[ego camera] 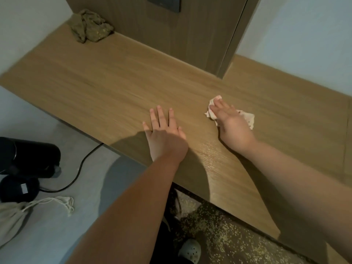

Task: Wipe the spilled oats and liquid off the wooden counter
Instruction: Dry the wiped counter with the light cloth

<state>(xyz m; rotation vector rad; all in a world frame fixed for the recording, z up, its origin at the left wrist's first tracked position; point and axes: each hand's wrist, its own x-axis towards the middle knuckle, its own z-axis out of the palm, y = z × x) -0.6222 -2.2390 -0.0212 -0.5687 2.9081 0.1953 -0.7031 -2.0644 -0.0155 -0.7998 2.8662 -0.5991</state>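
The wooden counter (95,82) spans the view from far left to near right. A vertical wood panel (190,35) stands on its far edge, carrying 1 dark wall plate (165,2) at the top. The grey floor (57,235) lies below the counter to the left.

Scattered oats (219,231) cover the dark floor area under the counter's near edge. A black appliance (28,157) lies on the floor at the left, with a black cable (80,168) running from it toward the counter. A drawstring bag (11,220) lies just near of the appliance. A crumpled olive cloth (91,25) sits on the counter's far left corner, against the panel.

Both hands are on the counter, well apart from the olive cloth.
- Left hand (164,136): flat, palm down, fingers spread, holding nothing.
- Right hand (231,126): palm down, fingers straight and close together, pressing a white wiping cloth (246,118) onto the counter. The cloth protrudes beyond the fingertips and on the hand's right side, and shows reddish specks.

A wet patch (213,151) glistens on the counter between the 2 wrists, near the edge. Whether the fine specks in it are oats cannot be determined. A white perforated shoe (190,250) is visible at the bottom, beside the oats.
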